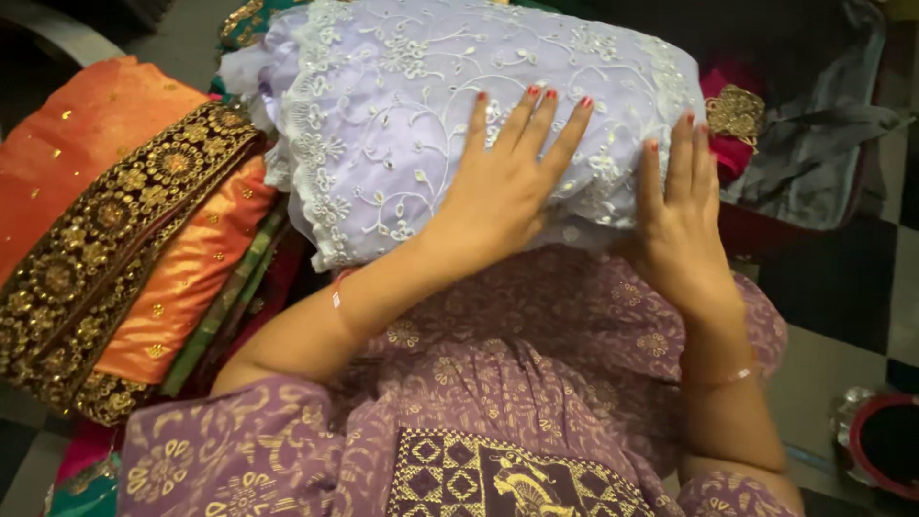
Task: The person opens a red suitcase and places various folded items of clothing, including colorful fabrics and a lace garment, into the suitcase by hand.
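On the person's lap, a folded lavender embroidered cloth [412, 124] is kept, resting partly on the purple patterned garment [536, 383] and partly against the pile of fabrics behind it. Its long axis runs from left to right across the view, slightly tilted, so that the scalloped lace border [306, 182] is turned toward the left side and the opposite end points toward the right, near a gold embroidered patch [735, 113].

The left hand [503, 187] is laid flat on the top of the cloth, the fingers stretched and a little spread, palm down; nothing is gripped by it, the cloth is only pressed. The right hand [682, 225] is placed at the right end of the bundle, the fingers straight and close together, lying against the folded edge; whether the thumb is tucked under the cloth cannot be told. It appears that the bundle is held in this way so that the folds are kept together and the thick package is not allowed to slide off the lap.

Beside it, on the left, an orange cloth with a dark gold-worked border [124, 220] is lying, just touching the lace edge. On the right a grey cloth [814, 144] is seen.
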